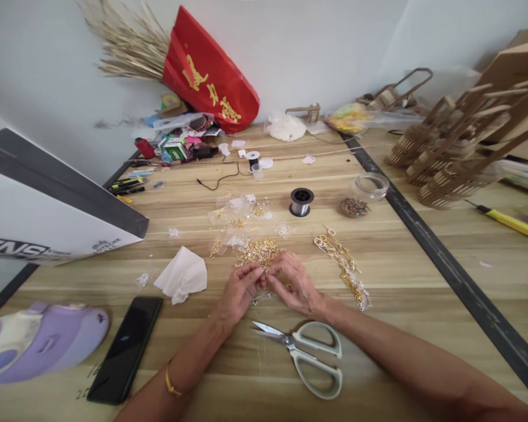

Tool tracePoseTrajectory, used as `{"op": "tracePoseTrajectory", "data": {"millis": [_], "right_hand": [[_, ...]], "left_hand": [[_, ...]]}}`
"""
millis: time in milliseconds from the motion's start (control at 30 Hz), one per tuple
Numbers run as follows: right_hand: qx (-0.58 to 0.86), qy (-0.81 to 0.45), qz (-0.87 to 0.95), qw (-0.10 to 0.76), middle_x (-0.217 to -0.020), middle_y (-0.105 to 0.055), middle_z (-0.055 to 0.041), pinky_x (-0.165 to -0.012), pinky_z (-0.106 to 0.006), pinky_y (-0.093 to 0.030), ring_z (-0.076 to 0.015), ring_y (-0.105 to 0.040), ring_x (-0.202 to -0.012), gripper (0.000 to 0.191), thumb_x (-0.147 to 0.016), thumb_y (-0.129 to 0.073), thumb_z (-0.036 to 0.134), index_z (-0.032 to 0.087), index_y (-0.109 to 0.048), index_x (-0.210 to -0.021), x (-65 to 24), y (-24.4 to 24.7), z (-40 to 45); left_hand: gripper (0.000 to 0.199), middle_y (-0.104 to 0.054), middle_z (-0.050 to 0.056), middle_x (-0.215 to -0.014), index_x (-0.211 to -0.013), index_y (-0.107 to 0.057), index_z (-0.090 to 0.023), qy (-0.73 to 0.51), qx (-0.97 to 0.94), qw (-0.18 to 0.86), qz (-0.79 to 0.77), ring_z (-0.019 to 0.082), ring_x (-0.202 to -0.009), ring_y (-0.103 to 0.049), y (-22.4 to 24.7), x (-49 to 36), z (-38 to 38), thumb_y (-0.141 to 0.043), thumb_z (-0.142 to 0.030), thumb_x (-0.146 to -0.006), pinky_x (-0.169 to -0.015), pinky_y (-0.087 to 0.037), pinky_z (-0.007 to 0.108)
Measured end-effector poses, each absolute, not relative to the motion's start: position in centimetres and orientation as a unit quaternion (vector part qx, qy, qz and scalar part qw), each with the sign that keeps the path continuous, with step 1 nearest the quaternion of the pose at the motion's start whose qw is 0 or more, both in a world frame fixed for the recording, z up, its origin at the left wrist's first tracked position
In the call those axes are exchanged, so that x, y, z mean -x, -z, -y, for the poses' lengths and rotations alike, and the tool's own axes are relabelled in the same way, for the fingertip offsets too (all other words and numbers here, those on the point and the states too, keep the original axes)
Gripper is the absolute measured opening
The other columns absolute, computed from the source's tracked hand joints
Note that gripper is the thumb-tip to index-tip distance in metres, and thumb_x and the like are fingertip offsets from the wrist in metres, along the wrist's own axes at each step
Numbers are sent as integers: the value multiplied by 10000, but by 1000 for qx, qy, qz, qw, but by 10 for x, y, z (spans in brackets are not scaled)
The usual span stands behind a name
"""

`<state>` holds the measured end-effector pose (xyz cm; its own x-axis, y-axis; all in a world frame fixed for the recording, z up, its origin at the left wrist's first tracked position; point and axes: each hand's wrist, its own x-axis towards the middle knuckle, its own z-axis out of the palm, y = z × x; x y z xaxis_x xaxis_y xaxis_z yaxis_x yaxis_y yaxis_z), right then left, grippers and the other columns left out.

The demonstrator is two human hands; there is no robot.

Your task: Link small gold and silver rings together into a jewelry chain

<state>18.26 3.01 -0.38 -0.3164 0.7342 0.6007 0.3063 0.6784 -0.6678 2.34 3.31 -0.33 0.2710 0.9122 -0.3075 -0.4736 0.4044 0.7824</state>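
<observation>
Working with both hands close together at the front of the bead pile. Left hand: thumb and index fingertips pinched shut. Right hand: thumb and index also closed at the tips, right next to the left's. Whatever sits between the fingertips is too small to tell. Thin silvery chain lies on the surface just below the fingers; can't tell if either hand grips it. Gold and silver pieces make up the pile, just beyond the fingers, with small clear bags of similar bits farther back. Scissors are flat on the near side of the hands, blades slightly apart and pointing left, pale handles to the right. Bundle of gold and silver chains is right of the right hand, apart from it. Spool of clear line stands beyond the pile; clear jar with multicolored beads is to its right. Left side: crumpled white tissue near the left hand, black phone nearer the body, purple and cream object by the edge of view, large white box behind. Back: red bag leaning on the wall beside dried stalks. Far right: woven baskets with long handles, yellow cutter in front of them.
</observation>
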Motion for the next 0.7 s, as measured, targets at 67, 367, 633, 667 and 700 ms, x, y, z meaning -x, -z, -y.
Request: {"op": "tracePoseTrajectory", "data": {"millis": [67,367,633,667,700], "right_hand": [[333,-226,781,478,-806,-574,-41,-732,-367,-411,-186,-517,-789,60,-870,-492,153,208,-512,-857,-183,4,-30],[331,-224,783,477,-811,-576,-41,-738,-366,-412,-187,-517,-798,55,-872,-491,157,207,-513,-867,-183,3,-31],[329,-226,781,480,-809,-573,-41,-744,-363,-409,-186,-510,-799,61,-875,-491,151,203,-522,-875,-183,4,-30],[327,-226,781,481,-812,-575,-42,-747,-364,-410,-186,-510,-803,63,-875,-492,149,203,-524,-881,-183,4,-29],[326,-225,781,483,-816,-576,-43,-749,-365,-411,-187,-511,-806,64,-874,-492,148,202,-525,-886,-183,4,-29]], "left_hand": [[205,-599,-4,-573,-681,-672,-121,-466,-283,745,-385,81,-563,-525,3,-23,-33,-802,-258,-603,-587,-416,210],[196,-609,1,-584,-696,-678,-119,-461,-282,750,-381,84,-559,-528,4,-23,-33,-798,-250,-614,-587,-420,216],[197,-609,2,-573,-691,-679,-112,-460,-283,751,-379,83,-557,-532,2,-24,-33,-798,-251,-619,-585,-417,209],[197,-609,1,-572,-691,-678,-112,-461,-281,751,-380,83,-557,-533,3,-24,-33,-799,-249,-619,-585,-417,209],[198,-610,2,-573,-690,-678,-111,-461,-279,752,-380,84,-558,-535,3,-24,-33,-800,-248,-617,-587,-419,209]]}}
